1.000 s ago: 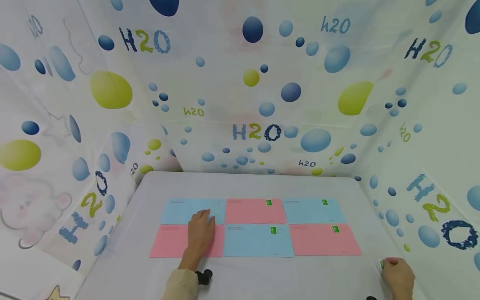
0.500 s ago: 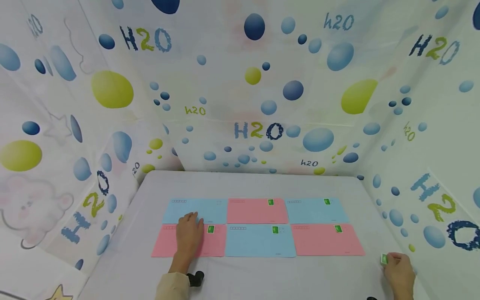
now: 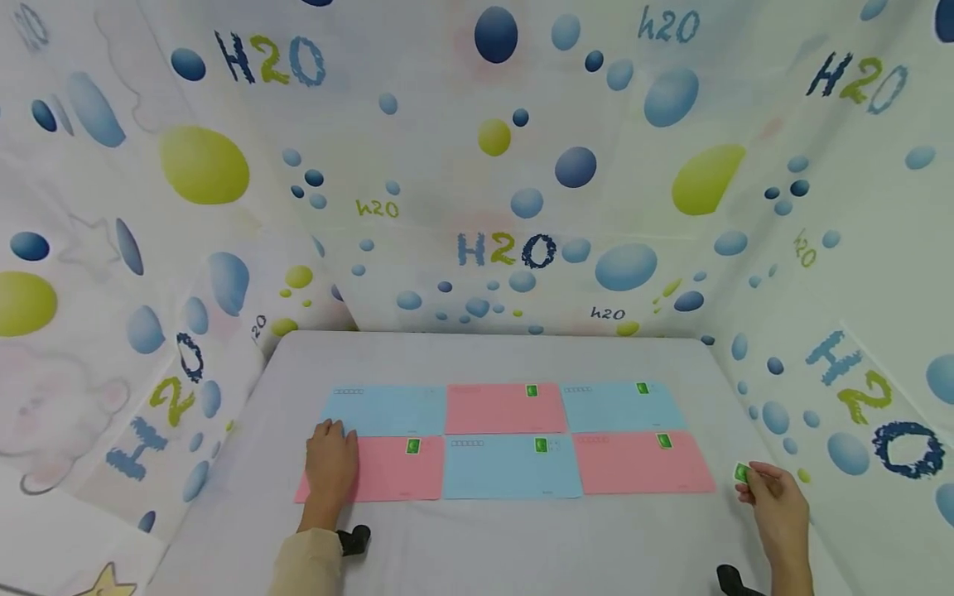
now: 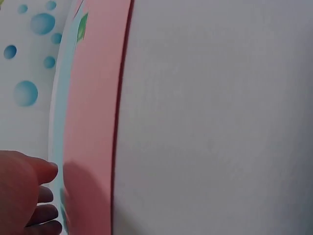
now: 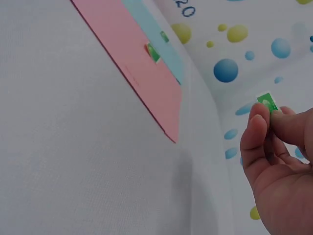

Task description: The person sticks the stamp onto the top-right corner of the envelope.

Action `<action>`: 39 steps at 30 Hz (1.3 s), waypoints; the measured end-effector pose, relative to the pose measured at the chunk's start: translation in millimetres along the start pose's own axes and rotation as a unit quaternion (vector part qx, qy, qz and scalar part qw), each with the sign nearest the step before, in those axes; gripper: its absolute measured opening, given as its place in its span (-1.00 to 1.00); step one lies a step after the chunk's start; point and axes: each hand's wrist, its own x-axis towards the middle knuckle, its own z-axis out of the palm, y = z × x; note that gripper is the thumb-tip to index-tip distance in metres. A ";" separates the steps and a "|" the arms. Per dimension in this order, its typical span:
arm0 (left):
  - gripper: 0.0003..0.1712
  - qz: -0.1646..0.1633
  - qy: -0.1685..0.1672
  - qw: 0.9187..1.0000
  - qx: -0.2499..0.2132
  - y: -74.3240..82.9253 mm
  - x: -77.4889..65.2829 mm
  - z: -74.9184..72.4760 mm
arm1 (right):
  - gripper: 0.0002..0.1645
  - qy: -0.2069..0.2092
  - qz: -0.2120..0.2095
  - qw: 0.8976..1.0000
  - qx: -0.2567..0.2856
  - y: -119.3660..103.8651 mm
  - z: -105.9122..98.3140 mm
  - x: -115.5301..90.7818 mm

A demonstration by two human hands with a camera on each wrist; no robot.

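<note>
My left hand (image 3: 330, 468) lies over the left end of the lower-left pink envelope (image 3: 395, 476), fingers loosely extended and holding nothing. Its fingertips reach the lower edge of the upper-left blue envelope (image 3: 387, 410); whether they touch the paper I cannot tell. A green stamp (image 3: 413, 446) sits at the pink envelope's upper right. Off the right end of the rows, my right hand (image 3: 778, 505) pinches another small green stamp (image 3: 741, 472) between thumb and fingers. The right wrist view shows that pinched stamp (image 5: 266, 101) held up, apart from the envelopes.
Pink and blue envelopes alternate in two rows on the white table (image 3: 514, 546). Green stamps mark the upper-middle pink (image 3: 499, 414), lower-middle blue (image 3: 499, 476), upper-right blue (image 3: 619, 414) and lower-right pink (image 3: 633, 472) envelopes. A patterned cloth (image 3: 432, 165) surrounds the table.
My left hand has drawn left across the lower-left pink envelope, uncovering its stamp. The right hand has lifted forward a little, still pinching its stamp. The head view has shifted slightly.
</note>
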 end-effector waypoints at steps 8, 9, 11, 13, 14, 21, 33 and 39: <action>-0.45 -0.029 -0.045 0.999 0.012 -14.7 6.1 -9.6 | -0.72 -0.020 -0.009 0.999 0.041 -10.7 4.1 -1.1; -0.45 -0.029 -0.045 0.998 0.012 -15.3 6.4 -9.9 | -0.69 -0.021 -0.009 0.999 0.037 -11.6 4.3 -1.3; -0.45 -0.029 -0.046 0.998 0.015 -17.6 6.5 -10.7 | -0.61 -0.028 -0.008 0.999 0.031 -14.7 5.5 -1.1; -0.46 -0.028 -0.046 0.998 0.017 -19.5 6.7 -10.9 | -0.52 -0.033 -0.010 0.999 0.013 -16.9 6.2 -0.8; -0.46 -0.026 -0.046 0.998 0.017 -20.2 6.9 -10.9 | -0.49 -0.035 -0.010 0.999 0.009 -17.6 6.6 -0.5; -0.49 -0.021 -0.039 0.999 0.020 -21.4 7.7 -11.5 | -0.42 -0.044 -0.013 0.999 0.001 -22.8 10.6 -1.7; -0.50 -0.034 -0.044 0.998 0.019 -20.4 7.7 -10.4 | -0.64 -0.043 -0.018 0.999 -0.002 -37.5 23.1 -10.3; -0.50 -0.040 -0.042 0.998 0.017 -20.9 8.6 -10.1 | -0.55 -0.045 -0.019 0.999 -0.025 -40.8 30.3 -12.3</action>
